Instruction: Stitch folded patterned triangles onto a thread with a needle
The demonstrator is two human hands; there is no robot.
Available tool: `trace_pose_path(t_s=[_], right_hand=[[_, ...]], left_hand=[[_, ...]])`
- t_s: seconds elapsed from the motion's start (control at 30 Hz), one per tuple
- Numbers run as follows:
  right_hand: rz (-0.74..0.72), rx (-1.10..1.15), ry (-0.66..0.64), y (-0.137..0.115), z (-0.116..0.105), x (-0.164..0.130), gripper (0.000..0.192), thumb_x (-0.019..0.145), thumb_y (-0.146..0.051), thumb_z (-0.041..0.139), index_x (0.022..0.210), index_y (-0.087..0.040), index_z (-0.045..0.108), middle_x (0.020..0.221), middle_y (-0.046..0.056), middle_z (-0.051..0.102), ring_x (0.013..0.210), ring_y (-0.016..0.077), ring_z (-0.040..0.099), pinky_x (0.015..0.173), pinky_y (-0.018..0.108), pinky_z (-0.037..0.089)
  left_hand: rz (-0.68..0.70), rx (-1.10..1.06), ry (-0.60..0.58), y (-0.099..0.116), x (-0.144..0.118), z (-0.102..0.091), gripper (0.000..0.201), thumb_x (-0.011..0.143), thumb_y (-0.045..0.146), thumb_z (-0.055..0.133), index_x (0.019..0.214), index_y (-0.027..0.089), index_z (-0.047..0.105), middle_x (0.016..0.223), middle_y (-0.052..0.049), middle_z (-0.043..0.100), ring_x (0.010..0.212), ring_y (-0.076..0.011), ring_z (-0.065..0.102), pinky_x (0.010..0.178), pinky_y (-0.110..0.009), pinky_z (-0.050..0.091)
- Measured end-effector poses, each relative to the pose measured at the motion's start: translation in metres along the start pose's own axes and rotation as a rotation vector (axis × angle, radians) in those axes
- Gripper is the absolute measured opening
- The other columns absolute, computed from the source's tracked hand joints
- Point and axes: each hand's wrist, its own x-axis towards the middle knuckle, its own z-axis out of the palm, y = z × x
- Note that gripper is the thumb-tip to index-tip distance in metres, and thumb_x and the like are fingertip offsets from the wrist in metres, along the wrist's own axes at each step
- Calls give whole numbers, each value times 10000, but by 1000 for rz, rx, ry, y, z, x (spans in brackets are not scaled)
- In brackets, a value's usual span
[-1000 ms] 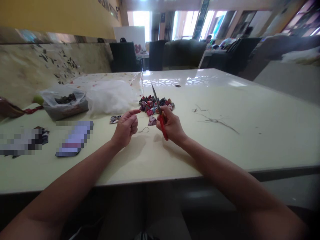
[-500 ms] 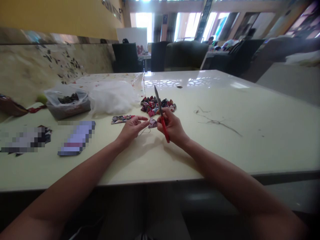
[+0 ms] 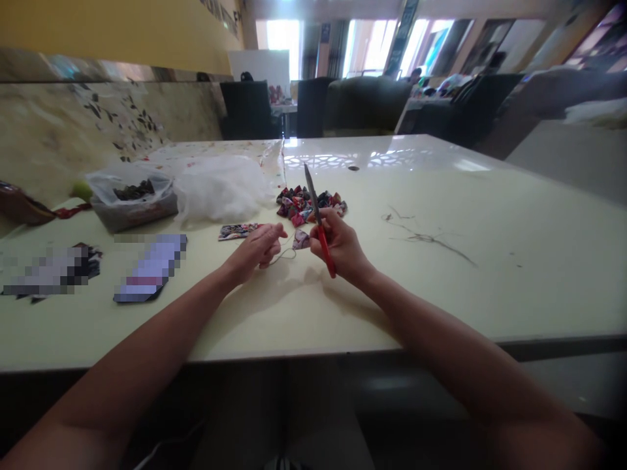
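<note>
Left hand (image 3: 257, 248) curled since, grip pinching thread (image 3: 287, 253); right hand (image 3: 343, 247) clasps scissors (image 3: 318, 219).

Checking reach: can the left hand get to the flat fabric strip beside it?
Probably yes. The left hand lies just short of the fabric strip, with bare table between them.

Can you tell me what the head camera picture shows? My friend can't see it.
A person's right hand holds red-handled scissors point-up, while the left hand pinches thread beside a small fabric piece on a cream table.
</note>
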Motion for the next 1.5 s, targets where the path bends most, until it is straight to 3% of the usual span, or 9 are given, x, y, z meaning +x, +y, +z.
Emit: trace_pose_path(t_s=[0.1,0.2,0.33,0.43,0.63,0.8,1.03,1.23,1.5], right_hand=[[6,2,-2,-1,0,0,326,806,-210,697,1096,-266,559,745,-67,539,650,118,508,637,283,441],[5,-16,6,-2,1,-1,317,802,-187,688,1080,-262,554,761,-65,544,664,117,509,651,283,437],[-19,-32,3,-3,3,-3,307,808,-162,674,1068,-261,543,785,-59,561,685,118,528,680,287,453],[-12,-36,17,-3,6,-4,325,816,-167,675,1095,-266,540,795,-54,571,700,127,550,695,294,476],[-11,-26,29,-7,8,-6,338,816,-200,682,1118,-256,544,797,-50,582,682,129,552,664,294,471],[2,-84,-8,-9,5,-5,344,809,-220,680,1127,-248,553,775,-60,570,664,120,523,653,283,436],[-54,-151,-46,-11,6,-4,313,804,-191,647,1109,-231,592,759,-66,543,684,109,482,668,263,408],[-13,-105,-62,-10,4,-4,343,799,-216,688,1131,-223,603,757,-69,535,676,105,475,671,265,411],[356,112,-420,-33,-17,5,408,777,-363,855,1083,-183,653,740,-60,535,625,86,471,562,229,379]], left_hand=[[24,25,-45,-1,0,0,451,789,559,846,802,166,625,547,85,368,449,-50,313,418,-173,271],[38,-149,-41,-3,1,4,447,776,499,874,736,174,569,565,78,393,455,-45,347,414,-158,291],[5,-375,16,-5,1,11,413,791,419,882,801,172,551,887,-22,668,565,-68,581,391,-145,346],[-47,-455,-32,-7,1,14,395,813,384,881,843,179,545,1070,-51,719,656,-116,709,369,-150,395],[-37,-534,-198,-12,3,14,379,841,403,879,845,173,578,1005,-62,752,854,-207,794,505,-214,618],[23,-548,-216,-13,3,13,341,864,387,868,846,164,611,960,-46,763,910,-187,792,727,-288,700],[-2,-463,-195,-10,3,5,394,821,432,894,881,184,594,987,-45,761,800,-203,788,463,-215,604],[35,-468,-177,-12,5,5,420,792,457,914,863,173,613,955,-36,746,848,-191,781,598,-247,658],[157,-348,37,-11,11,-15,410,816,474,889,843,163,622,943,-53,741,952,-205,765,748,-297,670]])
